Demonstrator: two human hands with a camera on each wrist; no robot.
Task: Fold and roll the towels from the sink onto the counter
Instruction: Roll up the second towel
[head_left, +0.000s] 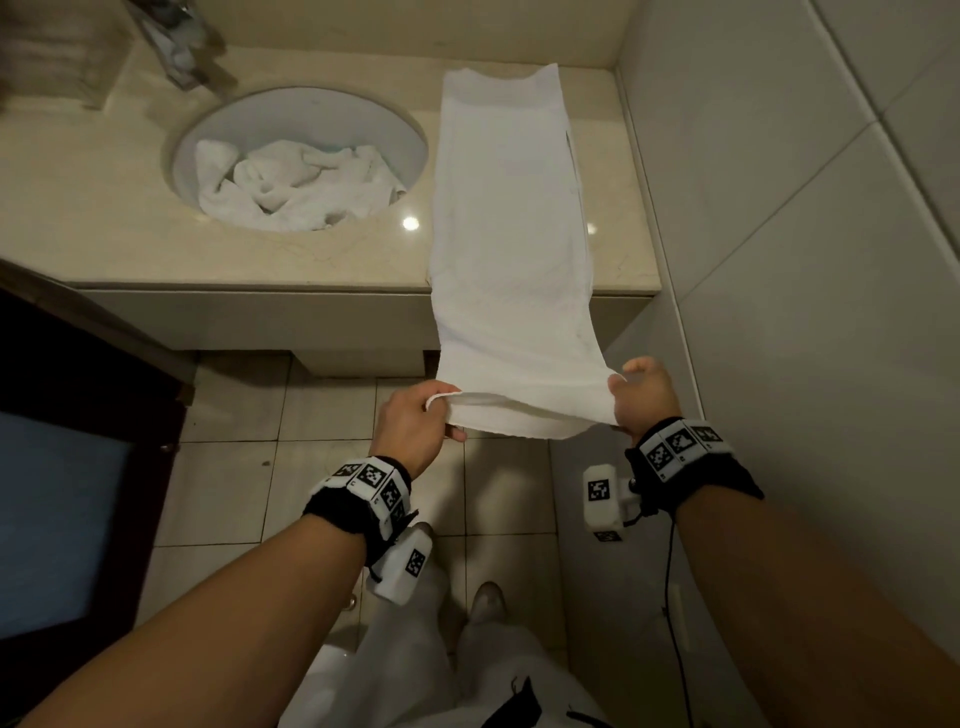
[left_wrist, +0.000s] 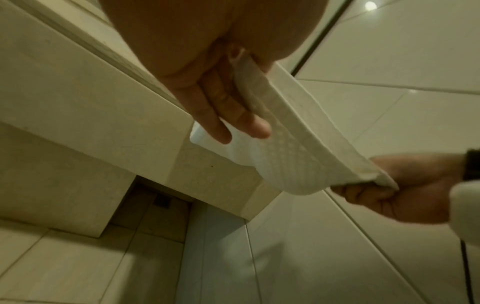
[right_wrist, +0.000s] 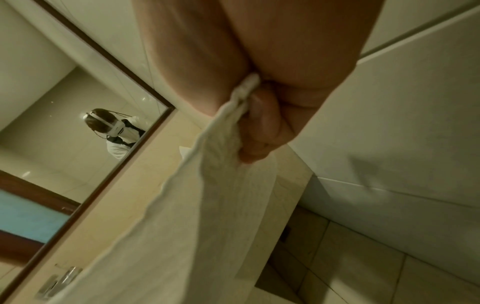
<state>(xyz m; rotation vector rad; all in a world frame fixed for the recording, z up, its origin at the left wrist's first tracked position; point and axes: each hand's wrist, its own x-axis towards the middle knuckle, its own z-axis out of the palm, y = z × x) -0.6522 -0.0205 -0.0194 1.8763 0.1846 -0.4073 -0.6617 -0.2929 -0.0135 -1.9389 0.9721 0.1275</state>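
A long white towel (head_left: 511, 223), folded into a narrow strip, lies lengthwise on the beige counter (head_left: 130, 234) right of the sink and overhangs the front edge. My left hand (head_left: 415, 421) pinches its near left corner. My right hand (head_left: 641, 395) grips the near right corner. Both hold the end taut above the floor. In the left wrist view, the towel (left_wrist: 291, 148) stretches between my left hand (left_wrist: 221, 102) and right hand (left_wrist: 389, 193). The right wrist view shows my right hand (right_wrist: 262, 123) curled round the towel (right_wrist: 197, 205). Several crumpled white towels (head_left: 296, 184) fill the round sink (head_left: 395, 130).
A chrome tap (head_left: 182, 47) stands behind the sink. A tiled wall (head_left: 779, 208) closes the counter's right side. A dark wooden door frame (head_left: 78, 364) is at my left. Beige floor tiles (head_left: 260, 467) lie under my hands. A mirror (right_wrist: 64, 102) hangs above the counter.
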